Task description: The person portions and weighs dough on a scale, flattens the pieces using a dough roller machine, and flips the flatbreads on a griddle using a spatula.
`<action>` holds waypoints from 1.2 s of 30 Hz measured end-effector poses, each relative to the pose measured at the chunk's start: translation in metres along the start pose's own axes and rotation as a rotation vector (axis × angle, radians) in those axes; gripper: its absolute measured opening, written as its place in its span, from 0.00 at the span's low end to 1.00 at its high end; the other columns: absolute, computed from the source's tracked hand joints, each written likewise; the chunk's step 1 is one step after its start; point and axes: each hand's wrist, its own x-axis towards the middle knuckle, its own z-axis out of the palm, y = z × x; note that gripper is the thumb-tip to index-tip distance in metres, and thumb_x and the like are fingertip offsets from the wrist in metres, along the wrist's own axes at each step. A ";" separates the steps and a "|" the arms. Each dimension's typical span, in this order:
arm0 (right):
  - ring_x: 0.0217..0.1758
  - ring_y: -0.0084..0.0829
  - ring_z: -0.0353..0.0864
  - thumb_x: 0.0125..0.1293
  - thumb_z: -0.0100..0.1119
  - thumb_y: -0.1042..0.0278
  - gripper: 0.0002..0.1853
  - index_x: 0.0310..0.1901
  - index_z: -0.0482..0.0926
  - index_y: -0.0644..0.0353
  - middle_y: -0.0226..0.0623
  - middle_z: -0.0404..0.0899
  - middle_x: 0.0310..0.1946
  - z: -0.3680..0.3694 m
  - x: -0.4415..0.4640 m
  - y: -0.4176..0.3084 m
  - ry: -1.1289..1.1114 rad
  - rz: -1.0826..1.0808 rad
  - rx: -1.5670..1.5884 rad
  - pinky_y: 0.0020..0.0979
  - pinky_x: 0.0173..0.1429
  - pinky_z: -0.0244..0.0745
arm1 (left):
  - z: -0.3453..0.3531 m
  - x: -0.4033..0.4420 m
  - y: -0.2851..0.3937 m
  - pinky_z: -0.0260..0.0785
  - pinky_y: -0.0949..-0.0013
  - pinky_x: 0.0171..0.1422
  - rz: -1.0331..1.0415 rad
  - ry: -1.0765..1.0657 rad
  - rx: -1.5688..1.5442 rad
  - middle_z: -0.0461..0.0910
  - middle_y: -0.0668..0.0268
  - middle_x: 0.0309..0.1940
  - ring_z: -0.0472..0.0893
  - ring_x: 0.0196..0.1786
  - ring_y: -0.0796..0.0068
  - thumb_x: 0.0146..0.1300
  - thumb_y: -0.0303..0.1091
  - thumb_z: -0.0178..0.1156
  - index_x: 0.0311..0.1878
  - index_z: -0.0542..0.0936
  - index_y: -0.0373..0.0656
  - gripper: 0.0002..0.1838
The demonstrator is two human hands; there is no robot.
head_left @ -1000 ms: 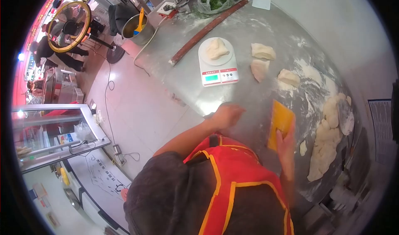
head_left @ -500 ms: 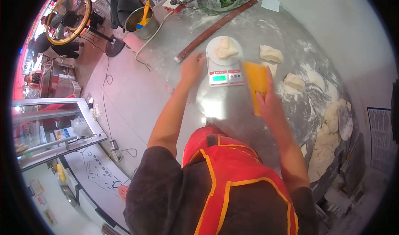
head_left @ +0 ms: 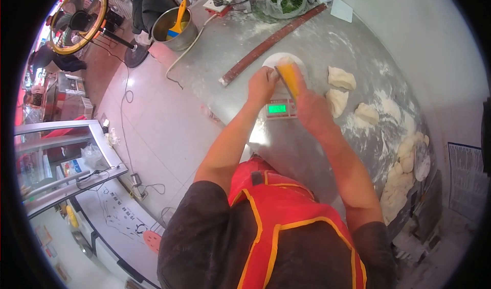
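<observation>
Three dough pieces (head_left: 341, 78) lie separated at three-to-four o'clock from the scale (head_left: 276, 108), bulk dough (head_left: 397, 189) unportioned beyond at four; my right hand (head_left: 313, 110) grips the yellow scraper (head_left: 289, 78) over the plate (head_left: 272, 60), my left hand (head_left: 261, 88) half-curled, contents undeterminable.

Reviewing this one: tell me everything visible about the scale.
The scale is white with red trim, plastic-looking, and lies flat on the metal-looking counter. It has a round plate and a lit green display, its digits too blurred to read. The left hand, right hand and yellow scraper hide part of it; contact is unclear.
</observation>
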 end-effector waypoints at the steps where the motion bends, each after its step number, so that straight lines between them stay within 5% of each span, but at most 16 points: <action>1: 0.29 0.49 0.81 0.60 0.50 0.74 0.44 0.74 0.39 0.39 0.49 0.79 0.24 0.002 0.002 0.000 -0.014 -0.011 -0.016 0.46 0.34 0.75 | -0.002 -0.003 0.003 0.69 0.57 0.43 -0.007 0.015 0.008 0.80 0.53 0.32 0.79 0.39 0.52 0.57 0.37 0.60 0.37 0.78 0.40 0.10; 10: 0.31 0.51 0.82 0.58 0.49 0.76 0.45 0.74 0.39 0.39 0.51 0.80 0.26 0.009 0.020 -0.017 -0.060 -0.088 0.009 0.46 0.37 0.76 | 0.000 -0.003 0.001 0.70 0.53 0.44 -0.049 0.089 0.202 0.80 0.53 0.33 0.79 0.40 0.49 0.58 0.37 0.58 0.35 0.76 0.41 0.09; 13: 0.34 0.57 0.79 0.64 0.47 0.71 0.38 0.73 0.41 0.43 0.56 0.79 0.33 -0.003 -0.008 -0.014 -0.235 0.021 0.080 0.52 0.40 0.71 | 0.004 -0.001 -0.013 0.70 0.55 0.44 -0.080 0.079 0.119 0.79 0.53 0.34 0.79 0.39 0.50 0.58 0.36 0.58 0.35 0.76 0.40 0.09; 19: 0.44 0.57 0.78 0.64 0.48 0.68 0.38 0.73 0.42 0.49 0.60 0.76 0.46 -0.029 -0.129 0.049 -0.074 0.186 0.196 0.47 0.47 0.74 | -0.014 -0.047 -0.005 0.70 0.65 0.40 -0.047 0.315 -0.346 0.79 0.61 0.32 0.80 0.37 0.70 0.61 0.32 0.56 0.40 0.74 0.39 0.08; 22: 0.55 0.49 0.75 0.62 0.48 0.71 0.38 0.72 0.46 0.57 0.56 0.71 0.57 -0.042 -0.191 0.087 0.030 0.496 0.346 0.39 0.56 0.71 | -0.011 -0.099 -0.021 0.70 0.70 0.39 -0.187 0.186 -0.381 0.77 0.64 0.32 0.78 0.38 0.77 0.62 0.31 0.55 0.42 0.72 0.39 0.08; 24: 0.56 0.40 0.75 0.62 0.50 0.71 0.35 0.71 0.51 0.60 0.49 0.71 0.57 -0.003 -0.242 0.147 0.336 0.451 0.468 0.35 0.58 0.68 | 0.007 -0.135 -0.019 0.71 0.71 0.38 -0.178 -0.082 -0.379 0.77 0.63 0.32 0.79 0.35 0.76 0.63 0.30 0.55 0.42 0.71 0.39 0.08; 26: 0.59 0.45 0.71 0.62 0.52 0.70 0.33 0.68 0.54 0.64 0.53 0.70 0.57 -0.007 -0.285 0.163 0.363 0.630 0.462 0.36 0.62 0.64 | 0.049 -0.163 -0.031 0.72 0.70 0.35 -0.134 -0.231 -0.450 0.77 0.62 0.32 0.79 0.31 0.75 0.63 0.28 0.55 0.46 0.69 0.39 0.10; 28: 0.59 0.45 0.71 0.63 0.52 0.68 0.30 0.66 0.57 0.65 0.53 0.68 0.58 -0.014 -0.322 0.172 0.414 0.787 0.529 0.36 0.62 0.65 | 0.064 -0.181 0.025 0.72 0.68 0.37 -0.305 -0.438 -0.362 0.76 0.60 0.37 0.79 0.34 0.73 0.63 0.33 0.56 0.48 0.71 0.39 0.13; 32: 0.56 0.44 0.73 0.66 0.53 0.67 0.28 0.66 0.59 0.64 0.53 0.70 0.55 -0.006 -0.402 0.206 0.704 0.801 0.388 0.36 0.61 0.65 | 0.150 -0.199 0.044 0.71 0.61 0.43 0.159 -0.625 -0.094 0.78 0.56 0.38 0.79 0.39 0.64 0.63 0.34 0.54 0.57 0.72 0.42 0.19; 36: 0.55 0.47 0.75 0.67 0.53 0.66 0.28 0.66 0.59 0.64 0.55 0.72 0.53 -0.014 -0.452 0.209 0.570 0.918 0.090 0.38 0.59 0.67 | 0.221 -0.225 0.097 0.72 0.59 0.46 0.002 -0.859 -0.115 0.80 0.50 0.39 0.81 0.43 0.55 0.64 0.34 0.50 0.53 0.75 0.43 0.16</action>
